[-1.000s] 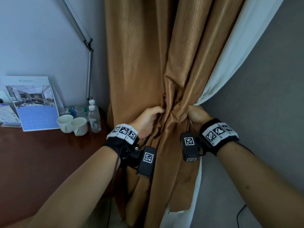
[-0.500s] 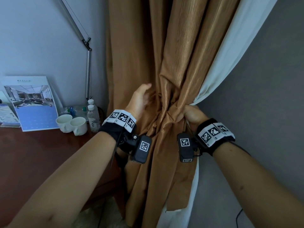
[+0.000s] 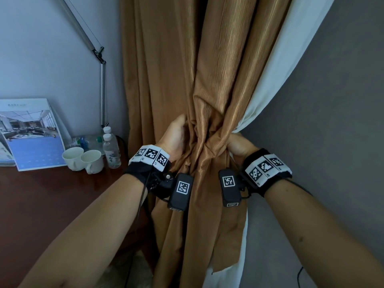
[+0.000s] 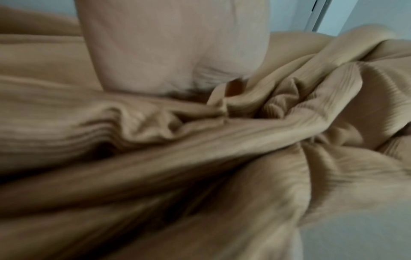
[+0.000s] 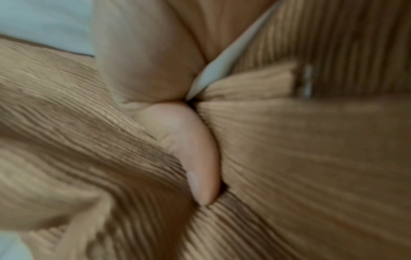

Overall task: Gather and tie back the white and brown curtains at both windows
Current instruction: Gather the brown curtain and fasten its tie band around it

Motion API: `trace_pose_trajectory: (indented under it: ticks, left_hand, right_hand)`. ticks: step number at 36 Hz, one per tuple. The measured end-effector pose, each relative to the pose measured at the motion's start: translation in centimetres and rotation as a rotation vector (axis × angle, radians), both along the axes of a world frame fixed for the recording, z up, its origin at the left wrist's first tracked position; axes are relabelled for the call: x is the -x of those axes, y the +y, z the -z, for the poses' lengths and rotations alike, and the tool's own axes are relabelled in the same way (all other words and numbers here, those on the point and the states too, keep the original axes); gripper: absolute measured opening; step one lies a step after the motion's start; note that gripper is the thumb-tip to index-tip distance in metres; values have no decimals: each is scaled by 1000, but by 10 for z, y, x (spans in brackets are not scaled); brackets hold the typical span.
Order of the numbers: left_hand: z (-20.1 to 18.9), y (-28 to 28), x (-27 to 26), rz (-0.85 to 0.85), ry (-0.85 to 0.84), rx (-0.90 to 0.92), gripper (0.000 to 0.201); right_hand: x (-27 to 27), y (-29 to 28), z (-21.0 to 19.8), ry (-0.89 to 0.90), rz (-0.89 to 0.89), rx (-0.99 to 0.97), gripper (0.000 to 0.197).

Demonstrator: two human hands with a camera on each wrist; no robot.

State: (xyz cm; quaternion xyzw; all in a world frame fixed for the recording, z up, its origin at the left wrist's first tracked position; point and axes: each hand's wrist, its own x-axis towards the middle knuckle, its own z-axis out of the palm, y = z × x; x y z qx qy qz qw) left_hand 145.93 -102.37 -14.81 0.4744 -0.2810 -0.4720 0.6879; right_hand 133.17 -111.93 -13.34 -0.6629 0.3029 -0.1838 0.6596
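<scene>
The brown ribbed curtain (image 3: 187, 69) hangs in the middle of the head view, bunched at waist height. A white curtain (image 3: 276, 71) runs behind it on the right, pulled into the same bunch. My left hand (image 3: 176, 136) grips the folds from the left, fingers buried in cloth. My right hand (image 3: 234, 144) grips the bunch from the right, where the white cloth meets the brown. In the right wrist view my thumb (image 5: 198, 154) presses into the brown curtain (image 5: 311, 158) beside a white sliver (image 5: 213, 77). The left wrist view is filled with blurred brown folds (image 4: 200, 149).
A dark red-brown desk (image 3: 41, 204) stands at the left, carrying two white cups (image 3: 83, 161), water bottles (image 3: 111, 148) and a blue-covered booklet (image 3: 31, 134). A metal lamp arm (image 3: 101, 75) rises by the wall. Grey wall (image 3: 332, 121) is on the right.
My left hand, raised and open against the curtain half a second ago, has dropped and closed on the folds again. The right hand kept its grip, and the bunch is tighter.
</scene>
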Motion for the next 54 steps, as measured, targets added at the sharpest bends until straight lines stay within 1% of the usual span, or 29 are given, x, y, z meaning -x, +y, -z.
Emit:
trace_pose_trajectory:
  ticks: [2,4,5,6,9,13,15,17,19,20,21,22,23,25,28,31,34,37,39,42,45,48,51,54]
  left_hand:
    - [0,2,1,11,-10,7,45]
    - [3,3,1,-11,-44,10,38]
    - [4,3,-1,-52,-74,5,34]
    - [5,4,-3,-102,-95,3,29]
    - [13,8,-14,-235,-148,19,18]
    - [14,18,-16,-294,-283,53,20]
    - [11,23,-10,-247,-291,71,24]
    - [11,25,-3,-153,-262,84,26]
    - [13,26,-1,-101,-298,92,30]
    - [14,25,1,-91,-335,89,35]
    - [15,25,2,-89,-372,81,39]
    - [15,24,3,-102,-399,79,39]
    - [15,22,4,-128,-416,88,33]
    - [15,18,7,-164,-434,116,20]
    - [16,14,9,-148,-468,137,19]
    - [15,8,8,-189,-471,148,10]
    - [21,2,11,-301,-436,163,12]
    - [31,-5,15,-411,-416,198,6]
    - [34,-9,17,-434,-401,199,5]
    - [35,-15,19,-418,-374,212,9]
    - [34,-18,21,-402,-388,231,9]
    - [37,-19,21,-367,-432,218,14]
    - [41,-16,16,-265,-411,179,18]
    - [36,-8,3,-130,-347,118,29]
  right_hand:
    - [-2,-1,1,-1,29,-15,54]
    - [-5,-2,2,7,51,-40,41]
    - [-5,-1,1,6,60,-50,32]
    - [-6,0,1,1,69,-53,31]
    - [-8,3,-1,-18,89,-57,46]
    - [-11,5,0,-45,111,-40,54]
    - [-14,5,1,-77,121,-37,57]
    - [-16,6,2,-100,135,-33,56]
    - [-19,6,2,-94,148,-20,53]
    - [-20,6,2,-84,152,-3,47]
    - [-20,8,1,-77,154,12,35]
    - [-21,7,1,-71,156,32,25]
    - [-22,7,2,-71,156,50,23]
    - [-23,3,4,-74,146,78,26]
    - [-21,-5,5,-67,143,75,26]
    - [-17,-11,5,-36,102,39,27]
    - [-10,-14,5,24,-47,10,45]
    - [-1,-12,3,1,-179,-88,45]
    - [1,-10,1,-46,-203,-111,49]
    - [-3,-6,4,-130,-137,-99,43]
    - [-8,-2,7,-177,-56,-109,53]
    - [-9,-2,8,-205,-1,-122,46]
    - [-10,-3,8,-212,67,-121,38]
    - [-9,-5,6,-212,48,-118,32]
